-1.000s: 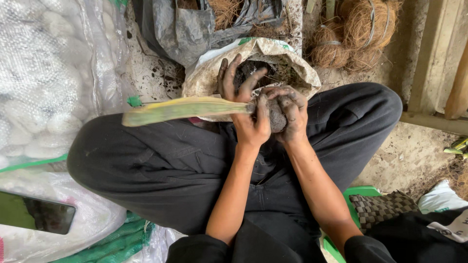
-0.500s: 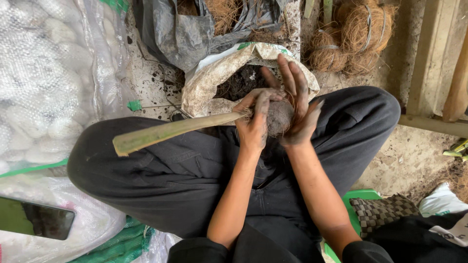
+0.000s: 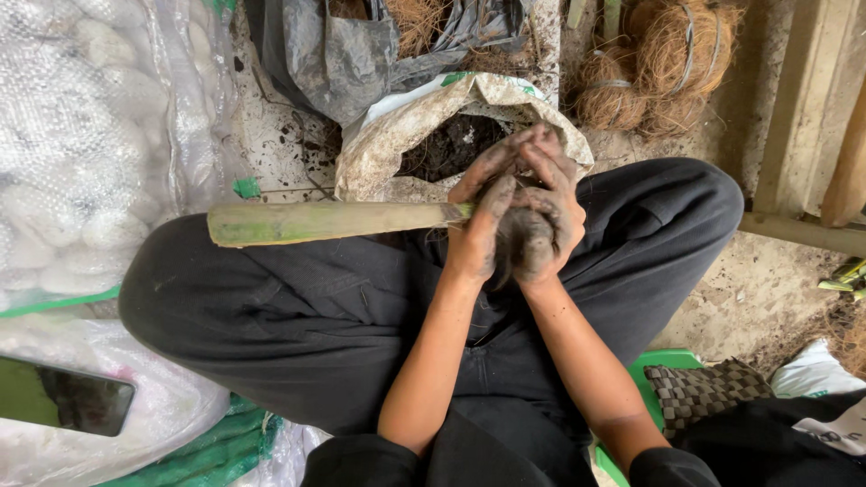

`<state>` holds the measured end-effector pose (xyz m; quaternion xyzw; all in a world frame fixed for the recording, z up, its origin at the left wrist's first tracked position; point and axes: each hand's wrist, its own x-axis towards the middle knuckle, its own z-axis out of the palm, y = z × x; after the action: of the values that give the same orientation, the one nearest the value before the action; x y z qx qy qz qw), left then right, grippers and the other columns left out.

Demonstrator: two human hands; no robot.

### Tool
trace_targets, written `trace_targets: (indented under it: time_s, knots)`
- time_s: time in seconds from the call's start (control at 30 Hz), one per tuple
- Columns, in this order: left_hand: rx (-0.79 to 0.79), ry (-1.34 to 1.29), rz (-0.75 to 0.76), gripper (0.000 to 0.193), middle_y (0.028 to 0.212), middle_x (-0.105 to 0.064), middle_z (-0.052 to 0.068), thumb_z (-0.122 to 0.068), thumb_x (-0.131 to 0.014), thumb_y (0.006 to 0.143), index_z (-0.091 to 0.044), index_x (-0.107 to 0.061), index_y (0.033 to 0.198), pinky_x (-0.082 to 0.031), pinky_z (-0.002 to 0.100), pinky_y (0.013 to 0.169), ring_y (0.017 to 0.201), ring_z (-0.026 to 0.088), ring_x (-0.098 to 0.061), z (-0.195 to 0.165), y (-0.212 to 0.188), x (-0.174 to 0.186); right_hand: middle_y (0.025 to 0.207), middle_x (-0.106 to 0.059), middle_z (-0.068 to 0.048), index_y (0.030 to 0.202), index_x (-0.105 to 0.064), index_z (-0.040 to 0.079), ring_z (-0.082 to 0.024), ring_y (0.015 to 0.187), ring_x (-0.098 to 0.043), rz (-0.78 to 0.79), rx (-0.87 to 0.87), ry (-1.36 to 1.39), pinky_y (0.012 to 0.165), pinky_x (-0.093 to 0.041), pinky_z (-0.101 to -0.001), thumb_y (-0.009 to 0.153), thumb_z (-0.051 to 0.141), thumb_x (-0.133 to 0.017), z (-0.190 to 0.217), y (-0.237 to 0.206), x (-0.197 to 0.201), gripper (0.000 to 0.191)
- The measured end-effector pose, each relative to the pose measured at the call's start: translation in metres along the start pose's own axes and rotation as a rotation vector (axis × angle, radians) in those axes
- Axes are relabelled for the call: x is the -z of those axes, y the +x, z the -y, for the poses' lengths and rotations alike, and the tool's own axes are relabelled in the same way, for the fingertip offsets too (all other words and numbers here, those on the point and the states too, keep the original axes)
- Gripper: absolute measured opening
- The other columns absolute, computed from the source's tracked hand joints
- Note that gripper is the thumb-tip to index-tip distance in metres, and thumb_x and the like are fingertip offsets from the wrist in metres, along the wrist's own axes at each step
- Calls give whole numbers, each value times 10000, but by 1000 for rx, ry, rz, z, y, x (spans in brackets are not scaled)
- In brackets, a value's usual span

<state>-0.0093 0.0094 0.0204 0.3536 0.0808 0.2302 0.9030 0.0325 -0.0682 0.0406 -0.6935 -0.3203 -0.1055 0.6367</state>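
Observation:
I sit cross-legged with both hands pressed together over my lap. My left hand (image 3: 476, 230) and my right hand (image 3: 552, 194) are cupped around a dark soil ball (image 3: 523, 251), and both are smeared with soil. A thick green stem (image 3: 325, 223) sticks out of the ball to the left, lying nearly level above my left thigh. Most of the ball is hidden under my fingers.
An open white sack of dark soil (image 3: 379, 149) stands just beyond my hands. Behind it lie a grey plastic bag (image 3: 343, 54) and coconut fibre bundles (image 3: 667, 54). A clear sack of white lumps (image 3: 81, 135) and a phone (image 3: 63, 406) are at my left, a green stool (image 3: 663, 365) at my right.
My right hand, which was spread open over the sack, has folded down onto the soil ball. The stem has swung from tilted to nearly level.

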Motion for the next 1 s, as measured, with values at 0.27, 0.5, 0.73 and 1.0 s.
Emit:
trace_targets:
  time_s: [0.27,0.5,0.73,1.0]
  knots:
    - [253,183,-157,350,1332,-707,176,-121,-652,981,-15,-680,1314,-477,487,1163,1275,290,-646,-19,4,50,1260,-669,-141,1163,-675,22,-284,1260,-591,36,-448,532,1180,-447,-450,1129,462,-526,-25,2,-1,467]
    - [259,839,-356,624,1558,-345,231,-62,-672,917,-41,-460,1503,-404,485,1122,1408,310,-354,-41,8,82,1261,-710,-228,1172,-704,38,-384,1163,-645,538,-206,-510,1028,-486,-483,976,209,-627,-56,8,0,271]
    - [320,127,-523,761,1198,-622,415,-108,-644,899,-56,-288,1569,-648,412,778,947,319,-749,-49,9,78,764,-727,-186,1012,-759,132,-397,789,-721,1104,-472,-955,1074,-414,-599,929,411,-686,-67,-4,-10,300]
    - [-30,3,-500,602,1135,-627,230,-104,-653,935,80,-402,1451,-663,443,818,1018,379,-747,-69,1,79,1016,-696,-229,1333,-592,125,-416,928,-693,1171,-619,-1015,788,-569,-517,797,431,-778,-83,2,-25,644]
